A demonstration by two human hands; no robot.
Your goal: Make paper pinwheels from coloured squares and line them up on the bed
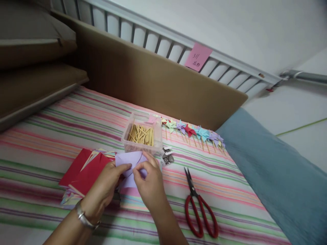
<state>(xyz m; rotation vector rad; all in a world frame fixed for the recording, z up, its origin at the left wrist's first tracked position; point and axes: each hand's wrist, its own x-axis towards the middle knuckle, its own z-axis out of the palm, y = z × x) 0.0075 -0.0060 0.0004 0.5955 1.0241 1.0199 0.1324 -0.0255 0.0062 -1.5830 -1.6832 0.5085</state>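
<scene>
A lilac paper square (127,158), with fold lines showing, is held up between both my hands. My left hand (109,178) grips its left side, thumb on top and fingers underneath. On the right side, my right hand (149,177) pinches the paper between thumb and index finger. Below it lies a stack of coloured paper (131,200), with pink and light blue edges showing. Left of my hands, a pile of cut papers (88,170) with red sheets on top rests on the striped cloth. A clear plastic box (157,134) of short wooden sticks (141,134) stands just beyond.
Red-handled scissors (195,204) lie at the right, points away from me. Finished paper pinwheels (189,131) on sticks line the back by a cardboard panel (153,81). A small bag of metal bits (168,159) sits beside the box. Cardboard boxes (38,85) are stacked at left.
</scene>
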